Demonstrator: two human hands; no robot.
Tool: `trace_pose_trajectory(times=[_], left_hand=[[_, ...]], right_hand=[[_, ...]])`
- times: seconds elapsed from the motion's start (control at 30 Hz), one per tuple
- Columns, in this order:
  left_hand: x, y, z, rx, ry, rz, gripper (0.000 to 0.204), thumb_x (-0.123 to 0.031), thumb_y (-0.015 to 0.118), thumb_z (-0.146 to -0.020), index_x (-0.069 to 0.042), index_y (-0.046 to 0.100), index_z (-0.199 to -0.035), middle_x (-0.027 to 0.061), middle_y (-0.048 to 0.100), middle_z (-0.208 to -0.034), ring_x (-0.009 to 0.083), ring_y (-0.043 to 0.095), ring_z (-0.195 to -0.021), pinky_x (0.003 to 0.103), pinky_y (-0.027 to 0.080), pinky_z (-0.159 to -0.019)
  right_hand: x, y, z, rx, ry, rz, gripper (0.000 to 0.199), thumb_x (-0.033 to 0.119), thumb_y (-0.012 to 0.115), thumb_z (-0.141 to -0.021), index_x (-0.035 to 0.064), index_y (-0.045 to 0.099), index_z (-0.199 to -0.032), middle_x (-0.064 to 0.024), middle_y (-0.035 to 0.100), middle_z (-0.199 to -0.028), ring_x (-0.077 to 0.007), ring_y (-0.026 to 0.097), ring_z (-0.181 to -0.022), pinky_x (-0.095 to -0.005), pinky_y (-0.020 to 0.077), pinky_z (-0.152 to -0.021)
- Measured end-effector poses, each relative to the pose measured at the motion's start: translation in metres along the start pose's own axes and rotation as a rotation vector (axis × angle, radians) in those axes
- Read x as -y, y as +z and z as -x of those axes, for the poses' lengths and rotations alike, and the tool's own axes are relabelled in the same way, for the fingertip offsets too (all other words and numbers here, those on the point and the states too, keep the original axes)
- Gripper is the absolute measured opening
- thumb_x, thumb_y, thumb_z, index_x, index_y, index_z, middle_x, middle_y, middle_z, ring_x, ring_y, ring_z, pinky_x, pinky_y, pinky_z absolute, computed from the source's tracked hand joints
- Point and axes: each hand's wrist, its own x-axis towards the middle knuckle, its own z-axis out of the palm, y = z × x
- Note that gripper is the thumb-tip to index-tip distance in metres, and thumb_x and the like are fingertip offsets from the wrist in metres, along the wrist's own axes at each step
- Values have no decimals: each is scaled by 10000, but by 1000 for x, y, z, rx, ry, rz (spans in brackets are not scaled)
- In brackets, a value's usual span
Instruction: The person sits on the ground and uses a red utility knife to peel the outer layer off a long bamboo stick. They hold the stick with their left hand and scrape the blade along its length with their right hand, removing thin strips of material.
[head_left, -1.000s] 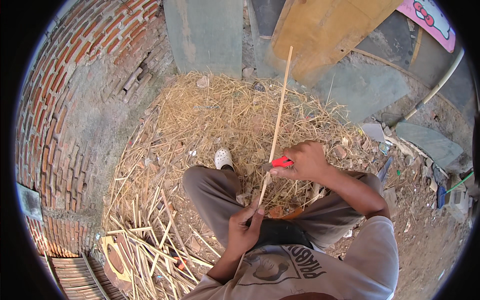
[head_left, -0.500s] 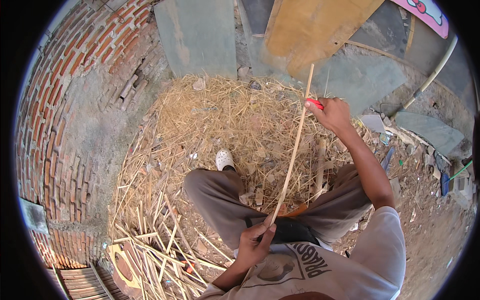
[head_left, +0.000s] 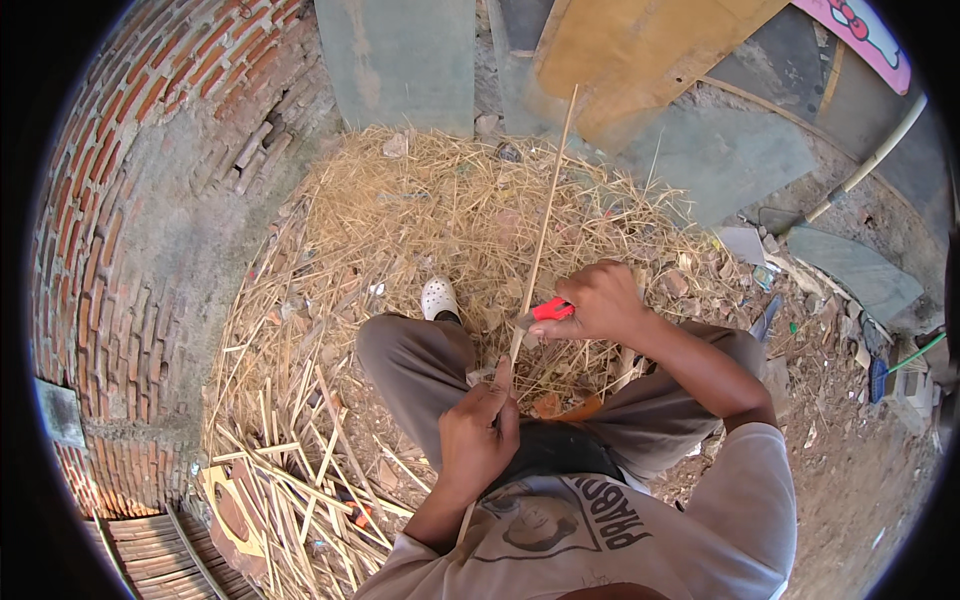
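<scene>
A long, thin bamboo strip (head_left: pixel 545 218) slants up and away from my lap. My left hand (head_left: pixel 479 432) is closed around its lower part, thumb pointing along it, and a bit of the strip shows below the wrist. In my right hand (head_left: pixel 606 299) is a red-handled cutter knife (head_left: pixel 551 310), gripped in closed fingers. Its blade end is against or just beside the strip, a short way beyond my left thumb; contact is too small to make out.
Cut bamboo strips (head_left: pixel 300 490) lie piled at the lower left. Straw-like shavings (head_left: pixel 420 200) cover the ground ahead, around a white clog (head_left: pixel 438 297) on my foot. A brick wall (head_left: pixel 120 260) rises at left; flat grey-green sheets (head_left: pixel 400 70) lean at the back.
My right hand has come down the strip toward my left hand with the knife. My left hand has shifted slightly up and left, and the strip's far end has swung left.
</scene>
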Motion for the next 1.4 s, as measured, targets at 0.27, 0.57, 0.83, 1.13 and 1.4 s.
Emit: trace_pose_trajectory(times=[0.27, 0.57, 0.83, 1.13, 1.4], left_hand=[[1, 2, -12, -3, 21, -46, 429, 21, 590, -844, -24, 604, -1271, 151, 542, -673, 264, 569, -573, 346, 465, -576], [16, 13, 2, -63, -65, 171, 357, -8, 626, -843, -8, 648, -1199, 157, 552, -659, 268, 559, -550, 345, 454, -544], [17, 10, 5, -2, -8, 108, 372, -18, 637, -840, -4, 637, -1212, 166, 560, -674, 311, 574, -553, 361, 470, -541], [11, 11, 19, 66, 25, 147, 396, 36, 599, -832, 3, 628, -1226, 144, 546, -650, 235, 561, -527, 320, 450, -535], [10, 2, 60, 194, 39, 158, 408, -15, 633, -823, -13, 632, -1231, 101, 551, -650, 252, 557, -486, 355, 459, -468]], right_hand=[[-12, 13, -5, -61, -8, 7, 649, 716, 668, -698, 87, 577, -566, -58, 488, -453, -259, 547, -430, -373, 433, -452], [-44, 15, -11, 69, 293, 45, 652, 709, 606, -776, 81, 614, -597, -97, 519, -463, -295, 572, -449, -400, 451, -460], [-34, 21, -8, 58, 232, 30, 688, 754, 587, -749, 85, 597, -589, -87, 510, -470, -290, 567, -443, -416, 443, -457], [-94, 25, -7, -56, 254, 136, 724, 779, 482, -796, 87, 662, -682, -114, 591, -540, -328, 610, -515, -434, 471, -503], [-170, 3, -6, -8, 772, 277, 766, 757, 369, -868, 74, 715, -841, -194, 662, -731, -372, 659, -743, -476, 509, -693]])
